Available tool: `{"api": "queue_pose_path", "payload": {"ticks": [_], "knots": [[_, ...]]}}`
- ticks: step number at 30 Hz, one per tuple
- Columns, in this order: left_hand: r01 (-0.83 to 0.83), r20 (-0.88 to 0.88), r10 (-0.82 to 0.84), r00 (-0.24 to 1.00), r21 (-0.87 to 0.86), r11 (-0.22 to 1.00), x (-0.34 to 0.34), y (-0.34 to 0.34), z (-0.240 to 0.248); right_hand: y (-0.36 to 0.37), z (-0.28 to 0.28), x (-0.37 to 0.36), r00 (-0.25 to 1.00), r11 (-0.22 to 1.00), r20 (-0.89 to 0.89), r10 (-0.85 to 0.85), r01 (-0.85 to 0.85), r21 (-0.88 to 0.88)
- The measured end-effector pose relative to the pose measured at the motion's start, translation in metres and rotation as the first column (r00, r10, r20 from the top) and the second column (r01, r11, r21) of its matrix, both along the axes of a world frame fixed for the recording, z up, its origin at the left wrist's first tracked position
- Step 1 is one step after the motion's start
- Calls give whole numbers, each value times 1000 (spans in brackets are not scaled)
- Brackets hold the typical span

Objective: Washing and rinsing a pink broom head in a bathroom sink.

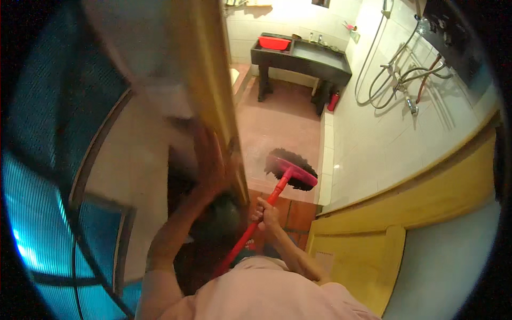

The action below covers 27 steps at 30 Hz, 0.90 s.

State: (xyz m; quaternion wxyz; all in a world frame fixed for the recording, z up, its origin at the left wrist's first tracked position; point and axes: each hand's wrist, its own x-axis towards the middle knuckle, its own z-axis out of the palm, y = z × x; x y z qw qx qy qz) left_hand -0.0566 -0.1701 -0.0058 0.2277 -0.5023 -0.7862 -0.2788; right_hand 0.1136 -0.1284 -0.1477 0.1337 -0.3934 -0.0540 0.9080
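Observation:
My right hand (pixel 268 214) is wrapped round the red handle of a mop (pixel 278 191). The handle slants from the lower left, beside my body, up to the mop head. The head has a pink plate (pixel 297 173) and a dark, shaggy pad (pixel 304 185). It is over the pinkish floor just past the doorway. My left hand (pixel 210 162), somewhat blurred, is raised with its fingers stretched out beside the yellow wooden post (pixel 216 90). Whether the palm presses on the post I cannot tell.
A dark sink stand (pixel 304 68) with a red basin (pixel 274 42) stands at the back. A red bottle (pixel 333 101) is beside its leg. Hoses and a shower tap (pixel 410 104) hang on the right tiled wall. A yellow door (pixel 362 256) stands at the lower right.

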Motion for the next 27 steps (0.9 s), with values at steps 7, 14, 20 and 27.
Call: {"api": "queue_pose_path", "payload": {"ticks": [7,14,20,27], "knots": [[334,313,-290,904,-95,938,34,171,-86,260,-44,-83,997,996,66,45,-50,72],[-50,972,84,220,-74,996,-7,244,-150,352,-37,-162,988,994,127,83,-91,57],[-81,995,96,-19,-97,992,-53,334,-159,452,-40,-217,995,995,-33,94,-94,16],[-213,976,-52,-212,6,977,-139,433,-207,551,-74,-318,985,983,-68,158,-150,109]]}}
